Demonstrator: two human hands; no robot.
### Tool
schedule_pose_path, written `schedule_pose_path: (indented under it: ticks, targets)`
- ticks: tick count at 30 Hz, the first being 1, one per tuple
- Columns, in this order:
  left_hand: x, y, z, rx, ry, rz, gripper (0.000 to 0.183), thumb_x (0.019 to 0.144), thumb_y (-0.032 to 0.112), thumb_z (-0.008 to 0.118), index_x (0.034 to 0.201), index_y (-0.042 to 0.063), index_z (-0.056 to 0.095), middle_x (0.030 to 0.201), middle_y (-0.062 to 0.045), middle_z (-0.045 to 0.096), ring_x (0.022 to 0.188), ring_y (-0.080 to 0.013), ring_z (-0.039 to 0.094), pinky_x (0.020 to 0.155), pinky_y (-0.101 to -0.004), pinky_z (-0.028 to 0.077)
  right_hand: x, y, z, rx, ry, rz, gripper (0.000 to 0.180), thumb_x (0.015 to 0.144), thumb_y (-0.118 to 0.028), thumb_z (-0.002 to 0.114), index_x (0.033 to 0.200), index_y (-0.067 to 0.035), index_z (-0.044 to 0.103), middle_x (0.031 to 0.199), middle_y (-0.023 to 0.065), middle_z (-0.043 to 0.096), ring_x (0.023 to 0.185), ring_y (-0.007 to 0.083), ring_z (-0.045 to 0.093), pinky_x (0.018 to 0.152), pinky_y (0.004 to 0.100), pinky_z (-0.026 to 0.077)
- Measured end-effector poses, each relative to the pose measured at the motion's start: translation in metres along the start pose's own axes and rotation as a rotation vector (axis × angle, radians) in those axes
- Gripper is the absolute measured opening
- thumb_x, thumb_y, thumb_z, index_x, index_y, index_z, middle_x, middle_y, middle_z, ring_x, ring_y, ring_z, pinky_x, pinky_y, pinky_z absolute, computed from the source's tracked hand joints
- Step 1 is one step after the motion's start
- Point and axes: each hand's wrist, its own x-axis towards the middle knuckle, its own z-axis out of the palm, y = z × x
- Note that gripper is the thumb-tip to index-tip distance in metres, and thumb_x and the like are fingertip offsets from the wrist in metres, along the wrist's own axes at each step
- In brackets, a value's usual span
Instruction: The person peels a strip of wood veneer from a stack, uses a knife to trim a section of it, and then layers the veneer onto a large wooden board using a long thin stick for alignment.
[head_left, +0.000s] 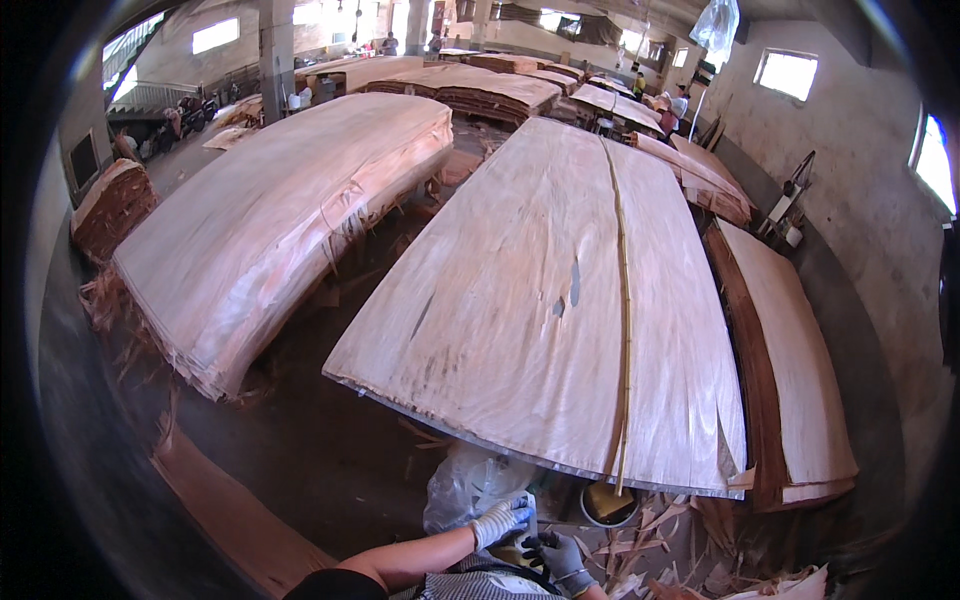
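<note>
Low in the view, close to my body, both hands wear knit gloves with dark coating on the fingers. My left hand (501, 522), in a striped white glove, grips a pale strip (532, 507), possibly tape. Just right of it and lower is my right hand (564, 558) in a grey glove. Its fingers reach toward the strip's lower end and a yellowish thing; whether they hold it is hidden. Ahead lies a large wood veneer sheet (510, 300) on a table, with small holes and splits. A thin bamboo-like stick (625, 315) runs lengthwise along it.
Veneer stacks stand left (300, 187) and right (802, 352) of the table. Below its near edge are a clear plastic bag (469, 487), a bucket (609, 504) and veneer scraps (652, 536). A long veneer piece (225, 510) lies left. People work far back.
</note>
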Motion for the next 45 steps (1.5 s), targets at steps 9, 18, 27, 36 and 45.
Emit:
schedule_pose_path:
  ticks: [9, 18, 27, 36, 45]
  targets:
    - [0.013, 0.004, 0.041, -1.047, -0.126, -0.251, 0.007, 0.089, 0.012, 0.057, 0.095, 0.012, 0.058, 0.073, -0.005, 0.058, 0.066, -0.0199, 0.057, 0.083, -0.0433, 0.05, -0.015, -0.028, -0.05, 0.098, 0.052, 0.064, 0.019, 0.087, -0.011, 0.058, 0.101, 0.0, 0.062, 0.091, 0.0098, 0.067, 0.075, 0.016, 0.065, 0.058, 0.0237, 0.051]
    - [0.079, -0.092, 0.071, 0.126, -0.302, -0.161, 0.028, 0.092, 0.03, 0.053, 0.111, 0.01, 0.06, 0.1, 0.0, 0.061, 0.09, -0.0151, 0.053, 0.084, -0.0336, 0.043, 0.021, 0.019, -0.15, 0.513, 0.106, 0.15, 0.02, 0.085, -0.014, 0.064, 0.101, -0.002, 0.062, 0.08, 0.0051, 0.064, 0.067, 0.0152, 0.061, 0.055, 0.0268, 0.05]
    - [0.101, -0.04, 0.13, 1.63, -0.052, -0.222, 0.035, 0.084, 0.038, 0.053, 0.098, 0.008, 0.066, 0.083, -0.011, 0.067, 0.078, -0.0271, 0.063, 0.077, -0.0417, 0.046, 0.078, 0.069, -0.245, 0.105, 0.216, 0.353, 0.021, 0.076, -0.016, 0.073, 0.087, 0.0, 0.064, 0.078, 0.0103, 0.067, 0.059, 0.0175, 0.065, 0.048, 0.0247, 0.05]
    - [0.178, -0.102, 0.132, 2.378, -0.012, -0.088, 0.049, 0.087, 0.032, 0.044, 0.131, 0.012, 0.043, 0.141, -0.013, 0.035, 0.129, -0.031, 0.032, 0.109, -0.0481, 0.018, 0.163, 0.097, -0.251, -1.111, 0.406, -0.176, 0.049, 0.092, -0.039, 0.033, 0.129, -0.011, 0.047, 0.136, 0.0117, 0.044, 0.126, 0.0297, 0.04, 0.105, 0.0436, 0.028]
    - [0.181, -0.064, 0.16, 2.156, -0.176, -0.245, 0.041, 0.093, 0.028, 0.028, 0.125, 0.013, 0.048, 0.13, -0.013, 0.042, 0.116, -0.0314, 0.043, 0.101, -0.0424, 0.031, -0.053, 0.204, -0.462, -0.397, 0.982, 0.214, 0.017, 0.075, -0.015, 0.062, 0.084, -0.001, 0.064, 0.068, 0.0062, 0.063, 0.06, 0.0195, 0.054, 0.059, 0.0336, 0.045]
